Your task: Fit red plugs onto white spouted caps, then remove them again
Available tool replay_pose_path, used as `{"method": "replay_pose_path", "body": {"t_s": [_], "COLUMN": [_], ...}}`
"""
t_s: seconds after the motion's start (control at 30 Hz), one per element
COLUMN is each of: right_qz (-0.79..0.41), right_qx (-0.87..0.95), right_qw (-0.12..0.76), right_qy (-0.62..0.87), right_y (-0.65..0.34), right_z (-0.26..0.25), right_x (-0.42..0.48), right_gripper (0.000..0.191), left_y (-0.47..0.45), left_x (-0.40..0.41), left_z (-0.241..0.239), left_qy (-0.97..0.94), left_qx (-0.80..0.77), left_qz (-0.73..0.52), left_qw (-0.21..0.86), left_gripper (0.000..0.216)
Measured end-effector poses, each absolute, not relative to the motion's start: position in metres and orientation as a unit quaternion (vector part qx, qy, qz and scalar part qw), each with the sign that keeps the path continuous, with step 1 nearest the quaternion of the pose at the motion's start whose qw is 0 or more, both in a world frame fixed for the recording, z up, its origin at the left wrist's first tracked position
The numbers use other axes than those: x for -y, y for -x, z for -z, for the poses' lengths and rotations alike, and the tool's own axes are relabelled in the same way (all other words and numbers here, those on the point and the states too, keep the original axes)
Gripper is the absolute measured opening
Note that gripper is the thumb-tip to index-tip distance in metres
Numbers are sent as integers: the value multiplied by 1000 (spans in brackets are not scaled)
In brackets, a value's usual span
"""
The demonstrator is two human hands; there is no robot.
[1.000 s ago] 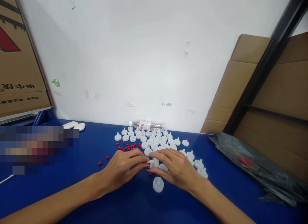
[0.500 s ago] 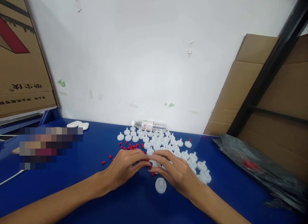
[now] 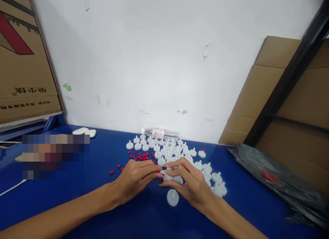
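My left hand (image 3: pixel 135 177) is closed in a pinch on a small red cap (image 3: pixel 158 171). Facing it, my right hand (image 3: pixel 191 184) grips a white nozzle cap, its thin spout (image 3: pixel 163 172) pointing left at the red cap. The two parts meet or nearly meet; fingers hide the exact contact and most of the nozzle cap's body. Just below the hands, a single white nozzle cap (image 3: pixel 172 197) sits on the blue table (image 3: pixel 144 218). Loose red caps (image 3: pixel 141 156) lie scattered behind my left hand. Many white nozzle caps (image 3: pixel 163 152) spread behind and beside my right hand.
A plastic bottle (image 3: pixel 164 134) lies along the wall behind the white parts. One nozzle cap (image 3: pixel 202 153) at the right carries a red tip. Dark plastic bags (image 3: pixel 277 184) lie at right, cardboard (image 3: pixel 254 95) leans behind, and a white case (image 3: pixel 80 131) sits at left.
My fingertips have drawn slightly apart, so the white spout and the red cap between them now show. The right fingers have curled more. The view has shifted slightly.
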State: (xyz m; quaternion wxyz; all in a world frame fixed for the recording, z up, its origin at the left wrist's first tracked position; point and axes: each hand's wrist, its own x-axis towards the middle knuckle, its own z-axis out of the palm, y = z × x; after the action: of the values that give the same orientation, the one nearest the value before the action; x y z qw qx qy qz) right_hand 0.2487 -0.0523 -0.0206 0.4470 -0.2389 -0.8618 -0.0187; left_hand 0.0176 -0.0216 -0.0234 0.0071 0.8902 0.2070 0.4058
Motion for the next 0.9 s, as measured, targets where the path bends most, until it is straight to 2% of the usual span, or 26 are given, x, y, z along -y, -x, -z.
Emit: {"method": "replay_pose_path", "body": {"t_s": [0.23,0.33,0.47,0.7,0.77,0.9], "right_qz": [44,64,111,275,278,212], "right_qx": [857,860,876,862,847,809], "right_qw": [463,459,420,337,335,343], "right_qy": [220,213,212,260,306,428], "right_y": [-247,-246,-246,-264,-277,-308], "right_z": [14,13,6,-3,-6,-15], "right_x": [59,61,59,43,37,25], "right_gripper": [21,20,19,24,21,13], "left_y": [-23,-22,-21,-21,-19,-12], "left_x": [32,35,33,24,21,13], "left_z": [24,24,21,16,15,11], "left_qy": [-876,-878,-883,-883,-880,-893], "left_qx": [-211,-209,-213,-284,-316,-339], "left_qz": [-418,-412,-407,-372,-355,-297], "left_qw": [111,125,97,15,18,15], "left_gripper": [26,26,24,19,20,18]}}
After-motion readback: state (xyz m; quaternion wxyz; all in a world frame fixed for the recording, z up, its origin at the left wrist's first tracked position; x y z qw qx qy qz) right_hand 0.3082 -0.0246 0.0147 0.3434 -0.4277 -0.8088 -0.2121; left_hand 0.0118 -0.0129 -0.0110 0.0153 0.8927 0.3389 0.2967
